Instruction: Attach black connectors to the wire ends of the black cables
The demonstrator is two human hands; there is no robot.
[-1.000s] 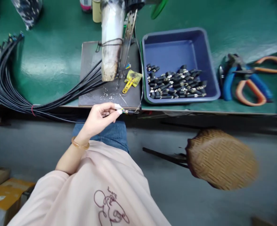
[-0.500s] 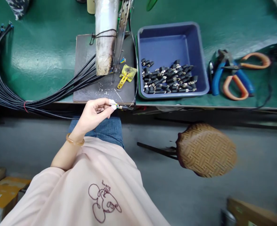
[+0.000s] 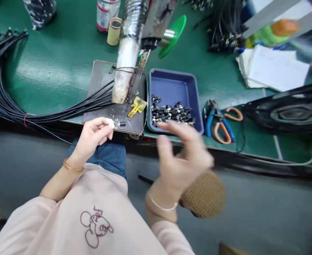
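Note:
My left hand (image 3: pixel 93 136), white covers on its fingertips, is closed in a pinch at the bench edge. From the pinch a small black connector (image 3: pixel 122 124) points right, with a bit of coloured wire at the fingertips. My right hand (image 3: pixel 184 156) is blurred, thumb and fingers apart, at the front of a blue plastic tray (image 3: pixel 173 72). Black connectors (image 3: pixel 172 112) with metal pins lie heaped in that tray. Beside my left hand, a bundle of black cables (image 3: pixel 55 115) runs onto a dark board (image 3: pixel 99 76).
A white duct (image 3: pixel 126 53) and a perforated metal rod (image 3: pixel 143 61) hang over the board, near a yellow sponge (image 3: pixel 140 103). Blue-handled pliers (image 3: pixel 210 122) and orange-handled scissors (image 3: pixel 228 137) lie right of the tray. Behind stands a green spool (image 3: pixel 175 35). A stool (image 3: pixel 207 194) is below.
My right hand has come into view, open, before the tray. My left hand still pinches the connector. The view has shifted, showing more of the bench's back and right side.

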